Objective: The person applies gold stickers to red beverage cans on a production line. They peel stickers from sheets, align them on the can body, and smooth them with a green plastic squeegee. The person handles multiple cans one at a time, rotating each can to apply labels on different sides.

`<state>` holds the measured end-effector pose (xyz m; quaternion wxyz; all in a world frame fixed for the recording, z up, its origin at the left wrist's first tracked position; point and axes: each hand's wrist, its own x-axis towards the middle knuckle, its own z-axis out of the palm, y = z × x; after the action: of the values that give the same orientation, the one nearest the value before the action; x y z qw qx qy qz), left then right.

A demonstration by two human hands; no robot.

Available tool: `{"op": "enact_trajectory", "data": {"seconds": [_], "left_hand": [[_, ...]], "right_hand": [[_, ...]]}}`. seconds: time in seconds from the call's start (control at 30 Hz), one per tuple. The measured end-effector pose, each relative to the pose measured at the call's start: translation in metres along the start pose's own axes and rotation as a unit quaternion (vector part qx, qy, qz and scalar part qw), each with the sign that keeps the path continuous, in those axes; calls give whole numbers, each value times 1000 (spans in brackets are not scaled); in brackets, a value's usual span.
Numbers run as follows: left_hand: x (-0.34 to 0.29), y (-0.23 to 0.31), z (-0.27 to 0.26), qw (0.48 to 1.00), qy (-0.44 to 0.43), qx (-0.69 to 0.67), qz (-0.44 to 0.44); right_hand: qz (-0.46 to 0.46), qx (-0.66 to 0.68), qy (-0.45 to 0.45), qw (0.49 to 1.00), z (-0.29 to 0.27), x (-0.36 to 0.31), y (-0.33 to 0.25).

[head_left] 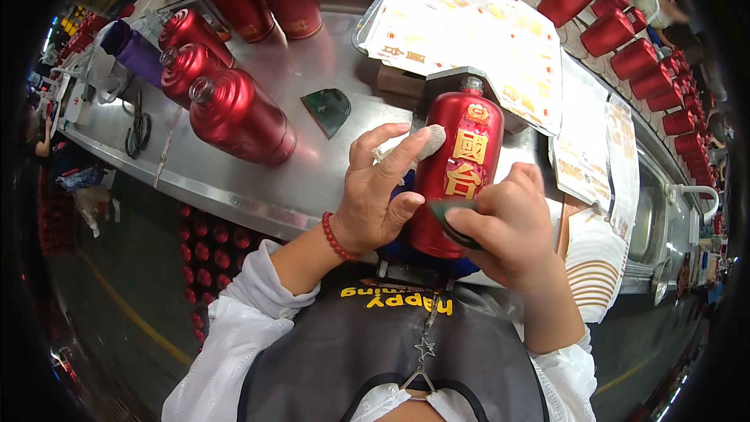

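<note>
A glossy red bottle [441, 223] with gold raised characters lies tilted in front of me, its clear neck pointing away. My left hand [381, 187] is on its left side, fingers spread; a greyish cloth cover on one fingertip touches the bottle near the upper character. My right hand [512, 223] is closed on a thin dark green scraper [447, 215], its edge against the bottle beside the lower character. Part of the scraper is hidden by the fingers. A dark angular rest [445, 76] shows behind the bottle's neck.
Several red bottles [242, 121] stand on the metal table [234, 195] at left, near a purple bottle [133, 51] and black scissors [138, 129]. A dark green flat piece [328, 109] lies mid-table. Printed decal sheets [476, 39] cover the right. More red bottles [637, 59] line the far side.
</note>
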<state>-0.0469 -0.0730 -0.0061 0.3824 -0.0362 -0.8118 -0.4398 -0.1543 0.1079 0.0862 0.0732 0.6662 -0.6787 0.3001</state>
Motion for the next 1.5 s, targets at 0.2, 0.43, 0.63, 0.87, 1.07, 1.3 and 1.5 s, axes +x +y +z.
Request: {"op": "enact_trajectory", "data": {"seconds": [0.2, 0.43, 0.63, 0.87, 1.07, 1.3, 1.5], "left_hand": [[5, -2, -3, 988, -120, 78, 63], [9, 8, -12, 975, -140, 138, 105], [-16, 23, -19, 965, -179, 142, 130], [-25, 29, -7, 971, -146, 187, -24], [-23, 34, -7, 964, -150, 216, -30], [-28, 26, -6, 976, -139, 168, -27], [-30, 22, -4, 975, -146, 164, -27]], "right_hand": [[386, 308, 247, 834, 40, -38, 19], [418, 341, 271, 797, 48, -45, 24], [364, 165, 228, 888, 32, -40, 28], [-22, -122, 29, 992, -10, 21, 17], [198, 114, 38, 973, -18, 57, 60], [29, 185, -90, 978, -18, 26, 32], [-89, -79, 28, 992, 3, -8, 25]]}}
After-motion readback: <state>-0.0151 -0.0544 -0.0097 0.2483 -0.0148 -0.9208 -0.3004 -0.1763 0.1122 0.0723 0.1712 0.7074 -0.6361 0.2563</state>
